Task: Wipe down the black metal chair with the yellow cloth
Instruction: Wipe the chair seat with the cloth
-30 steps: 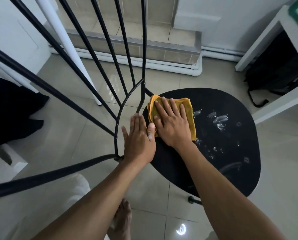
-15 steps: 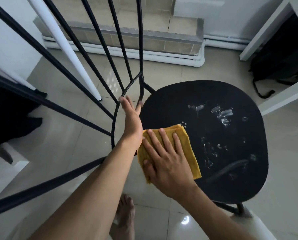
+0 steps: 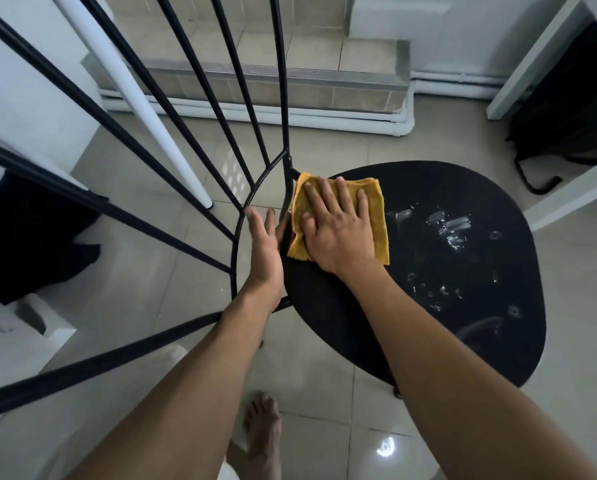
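**Yellow cloth at the seat's back edge: hazards of the stroke in hand**

The folded yellow cloth (image 3: pixel 378 223) lies flat on the rear-left part of the round black metal chair seat (image 3: pixel 428 341). Its far corner touches the foot of the thin black backrest rods (image 3: pixel 283 98). The right hand (image 3: pixel 338 233) presses the cloth down with palm flat and fingers spread straight. Nothing is gripped, so we judge that friction alone carries the cloth. The left hand (image 3: pixel 264 244) stands edge-on just beside the cloth, fingers extended along the seat's rim next to the curved rod. Whether its thumb hooks the rim we cannot tell. Glistening wet smears and droplets (image 3: pixel 449 226) lie on the right half of the seat, apart from the cloth.

We note four risks.
1. With no pinch on it, the cloth may bunch or slide from under the palm and drop over the rim to the pale tiled floor (image 3: pixel 151 271).
2. A push toward the back may jam the fingertips or the cloth's corner between the converging rods.
3. Hard pressure at the seat's edge, braced only by a flat, ungripping hand, may tip or skid the chair on the glossy tiles.
4. Strokes confined to this side would leave the wet patch unwiped, and water flung off would wet the floor near the bare foot (image 3: pixel 262 427), a slipping hazard.
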`<state>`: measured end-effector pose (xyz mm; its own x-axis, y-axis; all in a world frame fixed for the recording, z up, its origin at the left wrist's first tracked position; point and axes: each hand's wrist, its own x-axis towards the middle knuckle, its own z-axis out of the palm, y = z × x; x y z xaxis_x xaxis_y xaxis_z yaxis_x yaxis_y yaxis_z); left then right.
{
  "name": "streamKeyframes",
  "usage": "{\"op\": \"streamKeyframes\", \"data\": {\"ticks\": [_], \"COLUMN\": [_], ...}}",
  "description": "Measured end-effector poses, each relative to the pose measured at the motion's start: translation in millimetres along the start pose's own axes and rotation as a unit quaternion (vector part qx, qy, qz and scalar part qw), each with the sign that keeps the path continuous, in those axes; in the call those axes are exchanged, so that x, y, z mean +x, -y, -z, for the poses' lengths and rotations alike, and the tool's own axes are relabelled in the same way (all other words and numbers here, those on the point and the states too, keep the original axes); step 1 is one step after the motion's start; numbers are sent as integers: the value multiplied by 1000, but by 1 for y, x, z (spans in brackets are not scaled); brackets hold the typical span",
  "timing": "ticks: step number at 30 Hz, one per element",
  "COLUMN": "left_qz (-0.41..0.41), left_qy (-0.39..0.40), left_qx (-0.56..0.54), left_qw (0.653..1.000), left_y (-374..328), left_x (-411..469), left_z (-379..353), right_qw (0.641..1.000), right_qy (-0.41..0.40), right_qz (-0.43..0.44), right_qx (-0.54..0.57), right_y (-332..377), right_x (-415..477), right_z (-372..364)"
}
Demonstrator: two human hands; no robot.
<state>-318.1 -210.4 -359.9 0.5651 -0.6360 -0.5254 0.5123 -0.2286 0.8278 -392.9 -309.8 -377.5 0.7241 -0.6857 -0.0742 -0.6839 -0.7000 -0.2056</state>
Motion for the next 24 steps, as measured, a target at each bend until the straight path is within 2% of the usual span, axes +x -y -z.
{"op": "streamKeyframes", "data": {"ticks": [4, 13, 15, 16, 18, 21, 22, 24], "left_qz": [-4, -3, -5, -20, -92, -213, -233, -244], "left_qy": [45, 60, 59, 52, 37, 30, 33, 43], "left_qx": [-20, -35, 10, 69, 231, 451, 490, 505], "left_qw": [999, 998, 998, 996, 968, 866, 839, 827], "left_y": [0, -7, -7, -6, -2, 9, 12, 14], "left_x": [-6, -14, -14, -14, -14, -11, -9, -7], "left_z": [-3, -6, -7, -9, -15, -23, -23, -20], "right_qw": [1000, 991, 989, 989, 990, 992, 993, 994], "right_qy": [-17, 50, 60, 61, 61, 56, 53, 49], "right_qz": [-5, 121, 133, 133, 124, 108, 103, 93], "right_qx": [3, -19, -30, -35, -33, -30, -29, -25], "right_y": [5, 3, -7, -12, -20, -24, -23, -22], "right_x": [-14, -137, -157, -165, -175, -175, -172, -159], "right_z": [-2, -1, -2, -1, 0, 0, 0, 1]}}
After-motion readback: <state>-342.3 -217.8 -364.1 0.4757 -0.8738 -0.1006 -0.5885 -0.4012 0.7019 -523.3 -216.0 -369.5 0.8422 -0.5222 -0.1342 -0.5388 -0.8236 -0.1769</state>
